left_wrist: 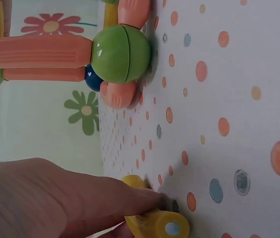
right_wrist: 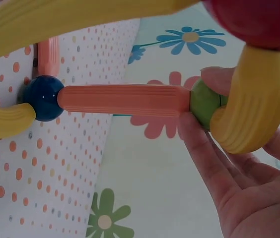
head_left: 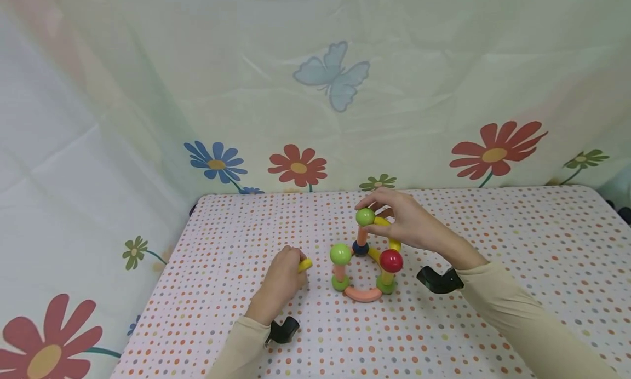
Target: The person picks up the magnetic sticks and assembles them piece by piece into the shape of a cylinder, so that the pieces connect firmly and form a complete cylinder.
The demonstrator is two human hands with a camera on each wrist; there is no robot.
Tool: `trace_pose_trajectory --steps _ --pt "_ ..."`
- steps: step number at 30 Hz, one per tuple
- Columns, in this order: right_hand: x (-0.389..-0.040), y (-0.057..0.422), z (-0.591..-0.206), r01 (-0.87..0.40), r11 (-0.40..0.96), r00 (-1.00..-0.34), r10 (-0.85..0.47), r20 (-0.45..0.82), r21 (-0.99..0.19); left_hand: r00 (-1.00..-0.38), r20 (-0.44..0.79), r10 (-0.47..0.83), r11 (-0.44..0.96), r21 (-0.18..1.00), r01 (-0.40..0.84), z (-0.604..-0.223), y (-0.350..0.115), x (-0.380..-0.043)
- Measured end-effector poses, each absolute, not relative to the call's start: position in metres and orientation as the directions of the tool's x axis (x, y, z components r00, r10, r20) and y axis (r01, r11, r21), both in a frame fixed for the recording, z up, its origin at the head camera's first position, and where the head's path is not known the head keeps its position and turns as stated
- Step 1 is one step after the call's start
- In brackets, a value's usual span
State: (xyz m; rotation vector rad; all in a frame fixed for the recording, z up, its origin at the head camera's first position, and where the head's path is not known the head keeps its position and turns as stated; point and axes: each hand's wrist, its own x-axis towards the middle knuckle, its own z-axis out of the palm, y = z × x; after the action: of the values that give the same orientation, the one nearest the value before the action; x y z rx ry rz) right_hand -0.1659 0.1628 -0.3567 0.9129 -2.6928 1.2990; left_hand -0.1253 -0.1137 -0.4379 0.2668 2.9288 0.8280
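At the back of a ball-and-stick frame, my right hand [head_left: 401, 220] pinches the green ball [head_left: 365, 217] on top of an upright orange rod [right_wrist: 125, 100]. A yellow curved stick [right_wrist: 254, 101] runs from that ball to the red ball [head_left: 391, 260]. The rod's foot is a dark blue ball [right_wrist: 44, 98] on the table. To the left of the frame, my left hand [head_left: 283, 277] grips another yellow curved stick [left_wrist: 167, 225] low over the tabletop. Its end shows a pale blue dot. Part of it is hidden by my fingers.
Nearest the left hand stands a post topped by another green ball [head_left: 340, 254]. An orange curved stick [head_left: 363, 295] joins the front feet. The dotted tabletop [head_left: 236, 231] meets a flowered cloth [head_left: 222, 94] at the back.
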Motion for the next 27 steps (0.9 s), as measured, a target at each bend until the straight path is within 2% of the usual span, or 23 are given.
trace_pose_trajectory --steps 10,17,27 --pt "-0.167 0.162 -0.359 -0.509 0.51 -0.836 -0.485 0.257 -0.693 -0.973 -0.012 0.232 0.707 0.689 0.16 -0.424 -0.11 -0.143" --pt "-0.165 0.161 -0.359 -0.506 0.504 -0.839 -0.476 0.265 -0.7 -0.962 0.041 0.269 0.586 0.786 0.198 -0.397 -0.098 -0.158" --pt "-0.165 0.161 -0.36 -0.503 0.499 -0.841 -0.471 0.267 -0.705 -0.928 0.047 0.369 0.589 0.761 0.273 -0.366 -0.082 -0.171"
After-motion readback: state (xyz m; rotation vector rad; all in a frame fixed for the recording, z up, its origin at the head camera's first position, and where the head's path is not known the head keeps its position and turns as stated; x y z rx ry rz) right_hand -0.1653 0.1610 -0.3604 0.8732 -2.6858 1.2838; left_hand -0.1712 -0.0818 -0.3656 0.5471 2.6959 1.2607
